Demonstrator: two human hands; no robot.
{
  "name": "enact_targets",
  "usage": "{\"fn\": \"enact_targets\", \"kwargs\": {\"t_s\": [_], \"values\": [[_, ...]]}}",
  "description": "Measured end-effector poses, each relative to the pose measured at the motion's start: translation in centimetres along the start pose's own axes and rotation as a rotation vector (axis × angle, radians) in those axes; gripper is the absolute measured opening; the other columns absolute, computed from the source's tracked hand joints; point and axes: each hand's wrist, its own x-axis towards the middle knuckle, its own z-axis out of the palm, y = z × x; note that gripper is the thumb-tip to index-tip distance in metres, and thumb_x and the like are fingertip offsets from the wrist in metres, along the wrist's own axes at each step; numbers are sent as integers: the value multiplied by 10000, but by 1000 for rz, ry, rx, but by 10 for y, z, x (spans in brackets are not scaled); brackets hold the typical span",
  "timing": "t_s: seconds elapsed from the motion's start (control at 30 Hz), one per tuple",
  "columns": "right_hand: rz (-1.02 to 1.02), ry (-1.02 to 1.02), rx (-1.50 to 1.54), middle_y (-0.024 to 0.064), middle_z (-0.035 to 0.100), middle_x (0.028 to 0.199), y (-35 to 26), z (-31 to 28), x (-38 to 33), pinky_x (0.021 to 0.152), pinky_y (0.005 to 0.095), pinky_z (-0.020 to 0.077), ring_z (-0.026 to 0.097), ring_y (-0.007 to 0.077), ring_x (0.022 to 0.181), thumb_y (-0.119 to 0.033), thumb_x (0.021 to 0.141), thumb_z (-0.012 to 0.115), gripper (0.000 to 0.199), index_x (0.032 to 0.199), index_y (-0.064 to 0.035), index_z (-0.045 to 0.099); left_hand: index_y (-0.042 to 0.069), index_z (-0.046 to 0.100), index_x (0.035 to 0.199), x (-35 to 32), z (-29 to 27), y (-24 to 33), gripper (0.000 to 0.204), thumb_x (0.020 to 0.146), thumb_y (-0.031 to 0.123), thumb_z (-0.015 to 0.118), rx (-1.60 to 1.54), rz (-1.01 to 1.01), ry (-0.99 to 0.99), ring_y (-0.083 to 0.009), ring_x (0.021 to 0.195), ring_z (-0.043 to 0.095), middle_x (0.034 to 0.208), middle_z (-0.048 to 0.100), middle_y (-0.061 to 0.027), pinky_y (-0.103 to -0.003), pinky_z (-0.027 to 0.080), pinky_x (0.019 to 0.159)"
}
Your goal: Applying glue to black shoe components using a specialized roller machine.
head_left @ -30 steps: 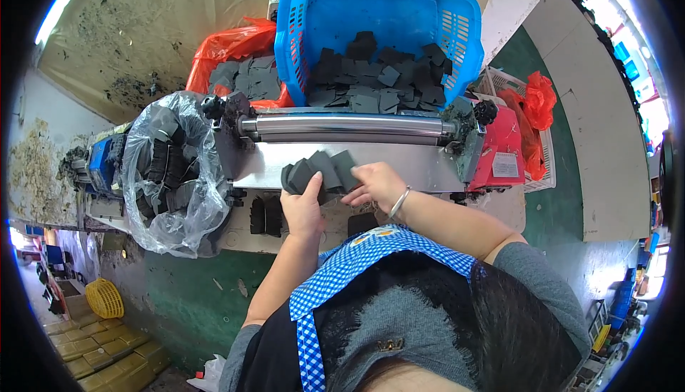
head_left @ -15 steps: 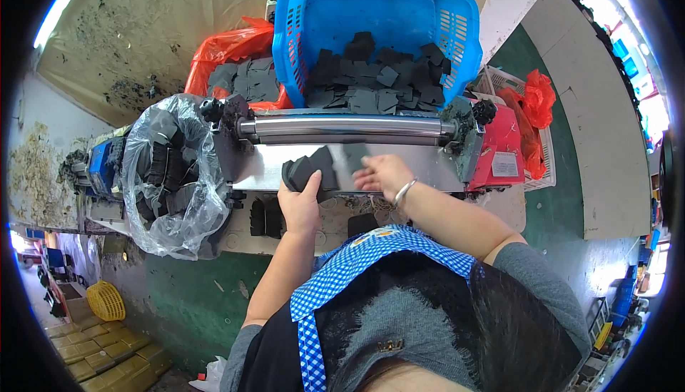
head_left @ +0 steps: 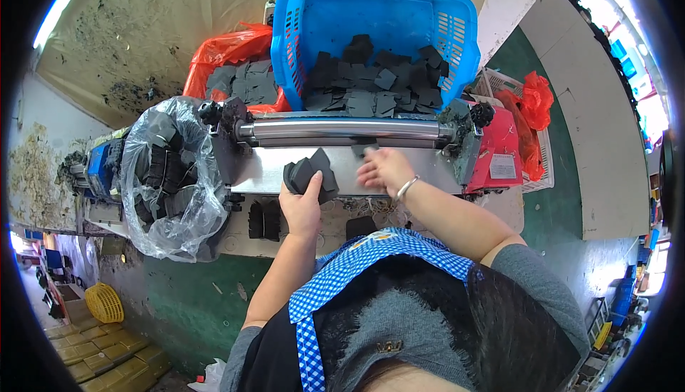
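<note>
My left hand [head_left: 303,206] grips a fanned stack of thin dark grey sheet pieces [head_left: 312,174], its thumb lying across the top. The stack is over the left part of a flat metal plate [head_left: 264,167] in front of a shiny steel roller [head_left: 342,129]. One single dark piece [head_left: 364,147] lies at the roller's front, its far edge close under the roller. My right hand [head_left: 387,172], with a bracelet at the wrist, is just by that piece, fingers apart. A fingertip overlaps its near edge; slight blur hides whether it touches.
Behind the roller stands a blue plastic basket [head_left: 385,24] with many dark pieces. A red bag [head_left: 227,53] of pieces sits beside it. Left of the plate is a clear plastic bag [head_left: 146,203] with dark stacks. A red machine housing [head_left: 497,142] flanks the roller's right end.
My right hand has moved the single piece away from the stack, forward and slightly right to the roller. Its fingers have spread. My left hand stays nearly in place with its stack.
</note>
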Motion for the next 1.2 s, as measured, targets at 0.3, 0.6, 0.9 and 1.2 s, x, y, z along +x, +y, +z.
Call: {"fn": "enact_targets", "kwargs": {"t_s": [0.3, 0.6, 0.9, 1.2], "values": [[169, -431, -101, 22, 575, 686, 12, -6, -1, 399, 184, 423, 527, 82, 440, -328, 829, 645, 303, 890, -48, 545, -10, 579, 994, 1, 0, 17, 218, 789, 21, 648, -207, -161, -106, -144, 820, 595, 934, 613, -63, -265, 483, 744], [66, 38, 38, 34, 577, 684, 4, -13, 6, 464, 194, 463, 565, 85, 558, -216, 906, 535, 174, 827, -61, 543, 12, 577, 989, 5, -14, 16, 189, 838, 118, 622, -100, -231, 4, -126, 769, 573, 888, 597, -47, -259, 480, 691], [-896, -273, -793, 100, 585, 874, 23, 14, -27, 623, 270, 491, 601, 163, 681, -116, 752, 678, 247, 956, 2, 602, -13, 560, 1042, -7, 2, 10, 244, 864, 150, 598, -62, -317, -180, -131, 813, 588, 937, 604, -71, -265, 496, 670], [-913, -285, -774, 97, 593, 926, 29, 7, -25, 633, 276, 492, 602, 180, 689, -176, 758, 679, 316, 1019, -6, 628, 1, 625, 952, -11, -4, 16, 172, 789, 46, 659, -57, -306, -96, -135, 722, 630, 873, 646, -73, -253, 527, 588]]}}
